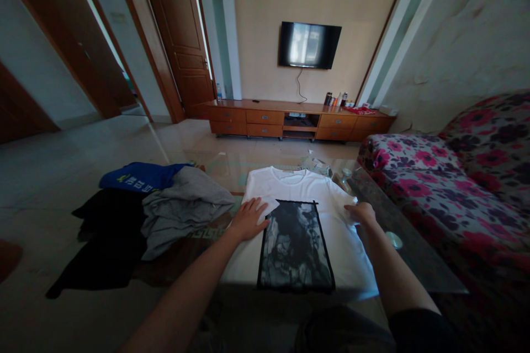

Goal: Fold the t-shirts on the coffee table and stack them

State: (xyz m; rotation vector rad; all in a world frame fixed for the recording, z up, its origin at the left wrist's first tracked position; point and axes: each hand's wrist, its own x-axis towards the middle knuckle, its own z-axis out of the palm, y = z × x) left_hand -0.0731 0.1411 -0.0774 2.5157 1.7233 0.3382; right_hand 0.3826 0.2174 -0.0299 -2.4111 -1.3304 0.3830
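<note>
A white T-shirt (339, 231) with a dark printed picture lies spread on a glass table, its neckline away from me. Its left sleeve is folded inward over the shirt, beside the print's upper corner. My left hand (249, 219) rests flat on that folded part, fingers spread. At the right side, my right hand (361, 213) pinches the edge of the other sleeve between closed fingers. Left of the shirt lie a grey garment (178, 207), a blue garment with printing (138, 176) and black clothing (107, 242) in a loose pile.
The glass table (430, 270) extends right, with a round glass object (394, 240) on it. A glass jar (345, 175) and a crumpled item (317, 165) stand beyond the shirt. A flowered sofa (451, 193) is at the right, a low wooden cabinet (265, 117) ahead.
</note>
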